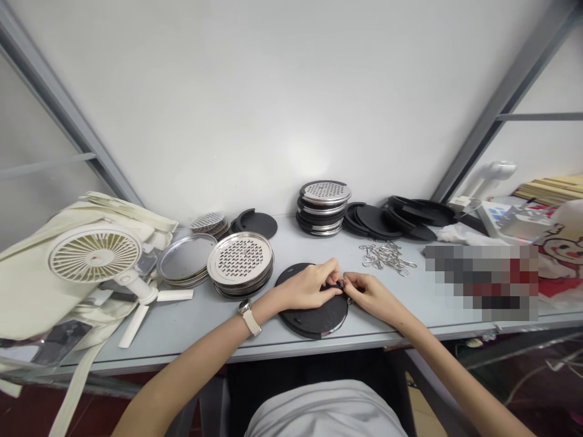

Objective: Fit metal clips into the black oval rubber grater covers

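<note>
A black round plate (pixel 314 320) with a raised rim lies flat near the bench's front edge. My left hand (pixel 314 285) rests across it, fingers curled and closed on the rim at its right side. Close against those fingers, my right hand (pixel 371 294) pinches at the same edge. A small shiny metal loop (pixel 350 300) shows just under the right fingertips; the rest of it is hidden. Behind my right hand lies a loose pile of metal wire hooks (pixel 387 256). To the left stands a stack of round metal grater discs (pixel 243 258).
Plain metal discs (pixel 186 258) and a white fan (pixel 98 255) stand at the left, beside a cream bag (pixel 31 291). Against the wall are a stack of black-rimmed grater discs (pixel 325 194) and black round plates (pixel 376 220). A pixelated patch covers part of the right side.
</note>
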The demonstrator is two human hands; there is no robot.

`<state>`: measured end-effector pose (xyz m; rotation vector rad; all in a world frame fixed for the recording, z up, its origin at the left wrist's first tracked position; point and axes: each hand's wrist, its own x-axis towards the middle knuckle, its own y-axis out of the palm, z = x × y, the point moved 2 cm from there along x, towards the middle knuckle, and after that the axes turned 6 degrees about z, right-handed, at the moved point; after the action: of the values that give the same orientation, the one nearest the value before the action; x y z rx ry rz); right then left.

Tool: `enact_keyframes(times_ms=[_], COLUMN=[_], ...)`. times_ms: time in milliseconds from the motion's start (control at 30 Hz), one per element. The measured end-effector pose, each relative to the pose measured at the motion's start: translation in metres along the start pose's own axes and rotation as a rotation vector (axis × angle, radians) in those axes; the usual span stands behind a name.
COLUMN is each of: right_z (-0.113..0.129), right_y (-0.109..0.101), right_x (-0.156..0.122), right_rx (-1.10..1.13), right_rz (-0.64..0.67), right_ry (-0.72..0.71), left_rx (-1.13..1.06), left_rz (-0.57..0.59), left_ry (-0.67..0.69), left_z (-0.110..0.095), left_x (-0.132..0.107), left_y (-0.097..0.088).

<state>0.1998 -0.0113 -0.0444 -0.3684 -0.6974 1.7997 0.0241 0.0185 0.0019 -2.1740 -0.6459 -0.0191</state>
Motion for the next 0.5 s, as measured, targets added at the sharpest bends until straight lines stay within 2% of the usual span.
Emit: enact_keyframes(times_ms=[500], right_z=[0.012], right_y=[-0.001], right_x=[-0.002], right_rx=[-0.115], right_rz=[0.0], right_ry=[-0.044], left_rx=[-0.065], left_rz=[-0.065], left_ry=[-0.029], left_z=[0.007], left_x=[0.002], left_y=[0.003])
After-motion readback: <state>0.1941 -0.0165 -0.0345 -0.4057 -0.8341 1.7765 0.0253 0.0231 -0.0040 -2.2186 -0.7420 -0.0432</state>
